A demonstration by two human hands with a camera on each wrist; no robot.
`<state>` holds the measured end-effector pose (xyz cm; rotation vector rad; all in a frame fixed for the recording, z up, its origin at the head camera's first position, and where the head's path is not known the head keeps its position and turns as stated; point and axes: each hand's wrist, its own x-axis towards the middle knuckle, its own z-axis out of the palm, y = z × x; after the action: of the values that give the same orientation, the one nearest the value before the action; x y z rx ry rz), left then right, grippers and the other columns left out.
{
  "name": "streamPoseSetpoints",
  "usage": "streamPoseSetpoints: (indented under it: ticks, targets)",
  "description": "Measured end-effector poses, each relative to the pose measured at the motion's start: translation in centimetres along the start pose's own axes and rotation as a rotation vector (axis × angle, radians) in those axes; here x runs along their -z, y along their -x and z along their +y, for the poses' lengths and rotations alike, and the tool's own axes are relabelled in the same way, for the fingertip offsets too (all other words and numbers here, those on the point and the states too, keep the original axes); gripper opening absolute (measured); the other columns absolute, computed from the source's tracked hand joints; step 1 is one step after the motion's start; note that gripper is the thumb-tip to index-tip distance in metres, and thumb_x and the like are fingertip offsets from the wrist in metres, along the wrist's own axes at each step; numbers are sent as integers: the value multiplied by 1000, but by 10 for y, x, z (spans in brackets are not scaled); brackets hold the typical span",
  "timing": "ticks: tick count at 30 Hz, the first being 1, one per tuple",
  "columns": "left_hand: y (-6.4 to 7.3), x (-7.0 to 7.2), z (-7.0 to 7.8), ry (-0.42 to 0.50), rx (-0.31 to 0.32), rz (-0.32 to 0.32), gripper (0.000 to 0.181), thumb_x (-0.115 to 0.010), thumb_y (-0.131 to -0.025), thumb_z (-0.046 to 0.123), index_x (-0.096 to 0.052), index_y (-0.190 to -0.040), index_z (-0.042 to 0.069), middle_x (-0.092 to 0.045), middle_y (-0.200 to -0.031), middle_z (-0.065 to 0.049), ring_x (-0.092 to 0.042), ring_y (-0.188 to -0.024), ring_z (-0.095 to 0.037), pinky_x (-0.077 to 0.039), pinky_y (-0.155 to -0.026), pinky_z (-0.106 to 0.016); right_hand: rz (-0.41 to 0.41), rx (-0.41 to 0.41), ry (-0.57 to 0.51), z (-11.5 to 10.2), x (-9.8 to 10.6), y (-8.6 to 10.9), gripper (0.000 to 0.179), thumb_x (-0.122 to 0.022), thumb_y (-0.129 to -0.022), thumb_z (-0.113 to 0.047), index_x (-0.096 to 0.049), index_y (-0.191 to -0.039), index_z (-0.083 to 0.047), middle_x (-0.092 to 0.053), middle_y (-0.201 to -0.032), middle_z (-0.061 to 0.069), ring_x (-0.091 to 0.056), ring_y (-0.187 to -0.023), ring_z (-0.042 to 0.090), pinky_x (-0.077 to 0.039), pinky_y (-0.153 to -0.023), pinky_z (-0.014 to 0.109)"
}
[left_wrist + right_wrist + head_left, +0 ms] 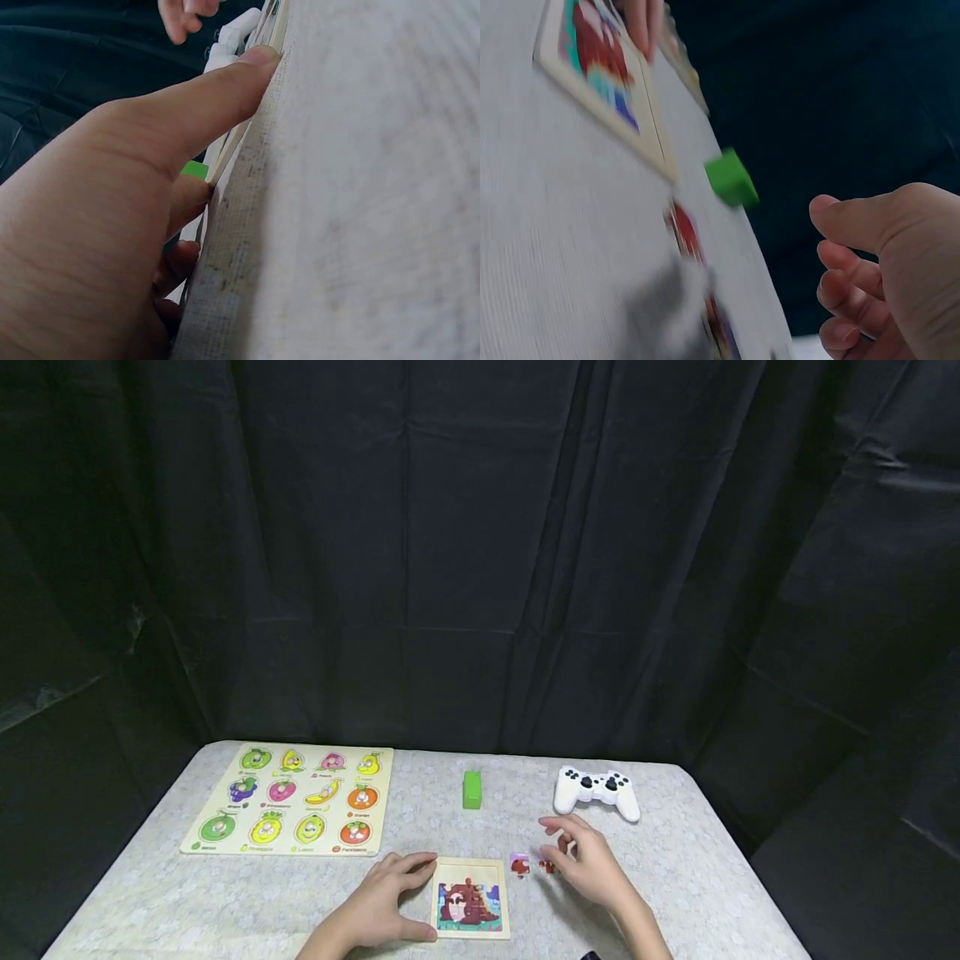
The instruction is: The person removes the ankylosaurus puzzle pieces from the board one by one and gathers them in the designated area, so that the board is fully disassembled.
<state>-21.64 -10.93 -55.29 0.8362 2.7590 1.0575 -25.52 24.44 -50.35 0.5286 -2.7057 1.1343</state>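
Puzzle tray [487, 871], bottom centre of frame, its left corners gripped between thumb and finger of left hand [381, 903]. Right hand [591, 864], lower right: fingers parted, near loose pieces [520, 865].

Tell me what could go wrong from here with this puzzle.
The right hand hovers over the loose pieces and might knock them out of place. The puzzle frame has a bare strip above the fitted pieces, so they could slide if the left hand at its left side jolts it. The white controller sits close enough that the right hand might bump it.
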Motion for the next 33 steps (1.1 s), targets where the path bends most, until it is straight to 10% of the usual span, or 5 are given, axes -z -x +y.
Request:
streamPoseSetpoints:
  ticks: [15, 33]
  targets:
    - [-1, 0, -2, -20, -16, 17, 98, -89, -75, 61, -59, -151, 7, -52, -161, 0, -48, -121, -13, -43, -108, -47, -213, 161, -99, -56, -74, -11, 29, -76, -98, -10, -73, -125, -1, -71, -103, 5, -58, -81, 1, -51, -67, 22]
    - [-1, 0, -4, 15, -4, -9, 98, -88, -76, 63, -59, -151, 8, -52, -161, 1, -46, -115, -6, -44, -104, -40, -300, 147, -130, -47, -107, 6, 18, -74, -101, -23, -80, -115, -13, -62, -95, -9, -46, -70, -2, -43, -61, 18]
